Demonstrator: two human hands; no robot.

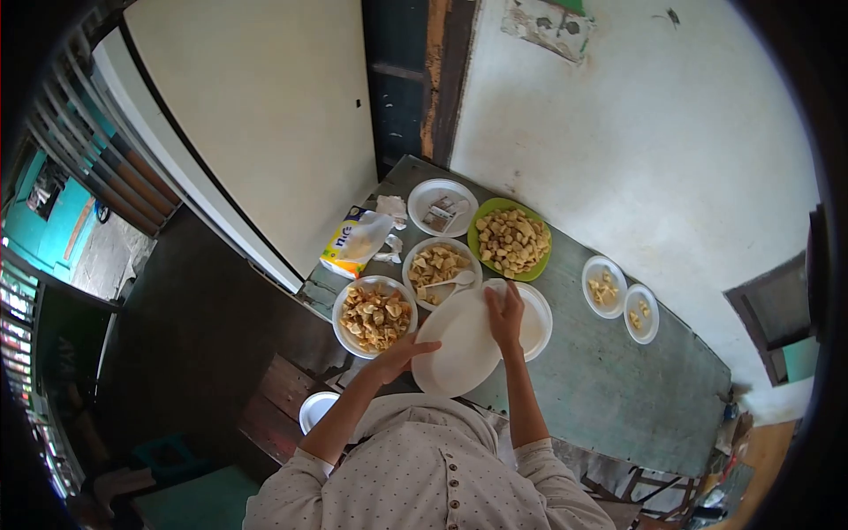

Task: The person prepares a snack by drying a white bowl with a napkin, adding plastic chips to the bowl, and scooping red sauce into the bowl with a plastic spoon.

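Between my two hands is a white oval plate [457,344], tilted in front of my chest above the table's near edge. My left hand [408,353] grips its left rim, thumb lying on the surface. On the upper right rim, my right hand [505,316] is closed, its fingers partly hidden. Behind that hand another white round dish [535,323] stands on the table. Close to my left hand is a white bowl of browned, cut food pieces [375,316]. Just beyond the plate sits a bowl of paler pieces [439,263] with a white spoon [455,283] in it.
A green plate heaped with pale cubes [511,240] stands near the wall, beside a white plate with small packets [444,212]. A tissue pack [355,240] lies at the left edge. Two small oval dishes [604,287] stand to the right on the grey-green table [618,402].
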